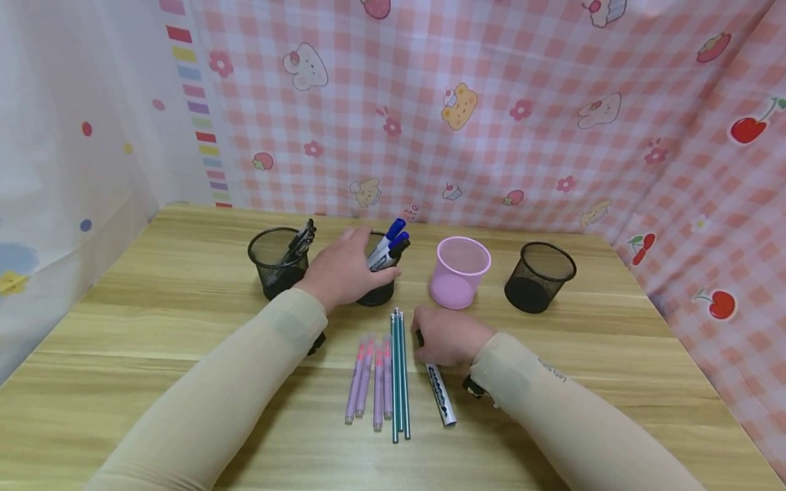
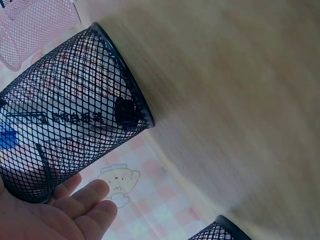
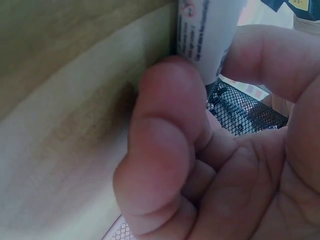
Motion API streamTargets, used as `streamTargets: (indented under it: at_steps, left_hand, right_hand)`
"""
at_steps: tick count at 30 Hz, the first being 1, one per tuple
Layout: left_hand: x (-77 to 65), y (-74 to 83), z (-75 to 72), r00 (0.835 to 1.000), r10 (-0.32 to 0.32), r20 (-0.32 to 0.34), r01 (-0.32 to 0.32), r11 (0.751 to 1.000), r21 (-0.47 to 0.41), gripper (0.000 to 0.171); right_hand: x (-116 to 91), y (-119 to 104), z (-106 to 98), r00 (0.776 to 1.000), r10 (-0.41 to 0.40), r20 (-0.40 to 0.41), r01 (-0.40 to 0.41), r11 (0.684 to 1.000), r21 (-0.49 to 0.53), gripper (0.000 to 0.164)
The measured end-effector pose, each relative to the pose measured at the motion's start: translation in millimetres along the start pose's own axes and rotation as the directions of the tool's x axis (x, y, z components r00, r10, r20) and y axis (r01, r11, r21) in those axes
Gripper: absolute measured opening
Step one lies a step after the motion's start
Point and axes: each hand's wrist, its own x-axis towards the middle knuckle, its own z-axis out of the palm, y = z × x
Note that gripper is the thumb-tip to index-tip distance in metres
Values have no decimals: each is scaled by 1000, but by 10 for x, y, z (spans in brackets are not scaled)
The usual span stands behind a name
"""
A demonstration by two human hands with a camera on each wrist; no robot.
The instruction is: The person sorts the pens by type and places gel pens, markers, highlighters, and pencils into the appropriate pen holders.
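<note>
A black mesh pen cup holds several white whiteboard markers with blue or black caps. My left hand grips this cup near the rim, thumb in front and fingers behind it. My right hand pinches a white whiteboard marker between thumb and fingers near its black cap. The marker lies low along the tabletop, its far end pointing toward me. In the right wrist view, printed text shows on the marker's barrel above the curled fingers.
Left of my left hand stands a black mesh cup with black pens. A pink mesh cup and another black mesh cup stand to the right. Several purple highlighters and 3 green pencils lie on the wooden table.
</note>
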Motion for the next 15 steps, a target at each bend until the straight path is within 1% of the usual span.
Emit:
streamTargets:
  at_steps: [5,8,12,14,15]
  left_hand:
    - [-2,0,3,1000,0,7,0,1000,6,106]
    - [-3,-1,4,1000,4,8,-4,1000,7,106]
    - [-5,4,-2,1000,1,7,-1,1000,6,107]
    - [-7,7,-6,1000,-3,8,3,1000,4,107]
    - [-9,9,-7,1000,-6,8,6,1000,5,107]
  right_hand:
    - [-7,8,10,1000,-9,-5,9,1000,19,39]
    - [-10,19,4,1000,-15,-26,16,998,56,37]
    - [-13,32,-31,992,-26,-123,42,990,131,40]
    - [-13,38,-56,980,-37,-194,73,981,180,42]
    - [-18,37,-71,972,-42,-231,94,971,218,44]
